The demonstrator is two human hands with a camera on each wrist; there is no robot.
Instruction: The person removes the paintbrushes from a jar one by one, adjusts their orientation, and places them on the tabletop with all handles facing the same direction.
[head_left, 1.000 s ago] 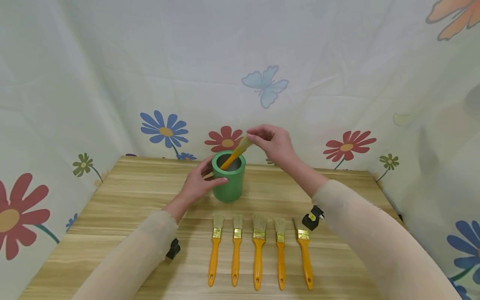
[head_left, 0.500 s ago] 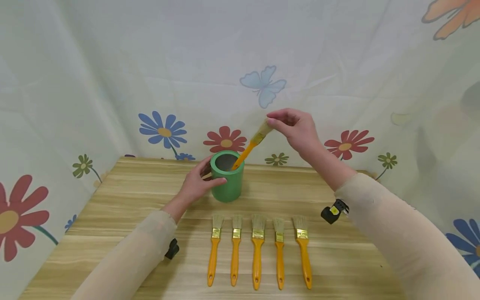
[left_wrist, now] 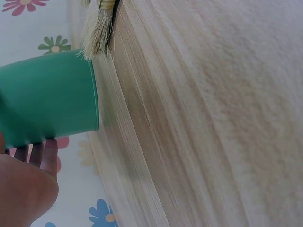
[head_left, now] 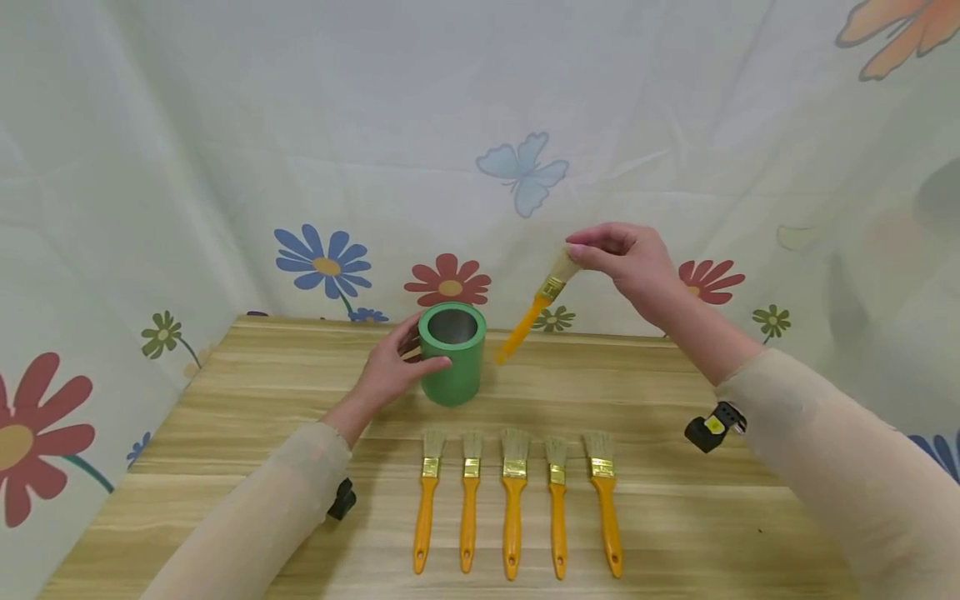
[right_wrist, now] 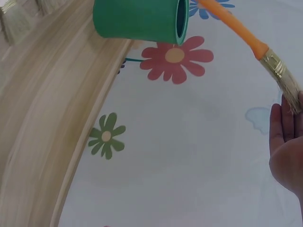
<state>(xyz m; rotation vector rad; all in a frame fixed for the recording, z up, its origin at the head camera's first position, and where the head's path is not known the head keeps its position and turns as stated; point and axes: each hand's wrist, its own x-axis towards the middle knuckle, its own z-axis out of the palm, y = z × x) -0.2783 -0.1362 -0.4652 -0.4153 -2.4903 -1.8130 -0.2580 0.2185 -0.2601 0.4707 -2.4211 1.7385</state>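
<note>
A green cup (head_left: 452, 353) stands upright on the wooden table (head_left: 675, 383); it also shows as the green cup (left_wrist: 47, 104) and the green cup (right_wrist: 142, 20) in the wrist views. My left hand (head_left: 397, 367) grips its left side. My right hand (head_left: 626, 260) pinches the bristle end of an orange-handled brush (head_left: 534, 310), which hangs tilted in the air to the right of the cup, handle down. The same brush (right_wrist: 246, 45) shows in the right wrist view. No brush shows in the cup's mouth.
Several orange-handled brushes (head_left: 514, 500) lie in a row near the table's front, bristles pointing away. A flowered cloth (head_left: 480, 167) hangs behind and at both sides of the table. One brush's bristles (left_wrist: 97, 33) lie close to the cup.
My right hand has lifted the brush out of the cup and carried it to the right. The left hand has stayed on the cup.
</note>
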